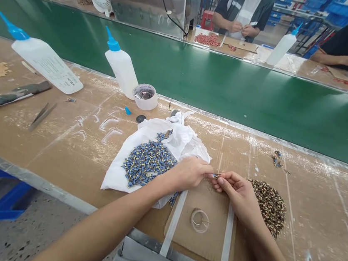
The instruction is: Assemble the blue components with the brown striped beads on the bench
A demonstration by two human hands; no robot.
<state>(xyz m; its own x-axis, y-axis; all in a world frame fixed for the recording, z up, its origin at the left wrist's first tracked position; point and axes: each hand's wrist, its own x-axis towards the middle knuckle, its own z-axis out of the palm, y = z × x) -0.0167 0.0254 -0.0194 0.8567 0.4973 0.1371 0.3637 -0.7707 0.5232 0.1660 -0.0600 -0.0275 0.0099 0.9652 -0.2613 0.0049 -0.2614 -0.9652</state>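
Observation:
Both of my hands meet above a cardboard pad with pale tape strips. My left hand is closed in a pinch, and my right hand pinches from the other side. Between their fingertips is a tiny blue piece, too small to make out fully. Left of my hands, a heap of small blue-and-yellow parts lies on a white cloth bag. A pile of small dark-and-tan parts is beside my right hand. A small clear cup with a thin stick in it stands on the pad.
Two white squeeze bottles, one leaning and one nearer the middle, have blue nozzles. A tape roll, tweezers and several loose parts lie about. A green belt runs behind; two people work beyond it.

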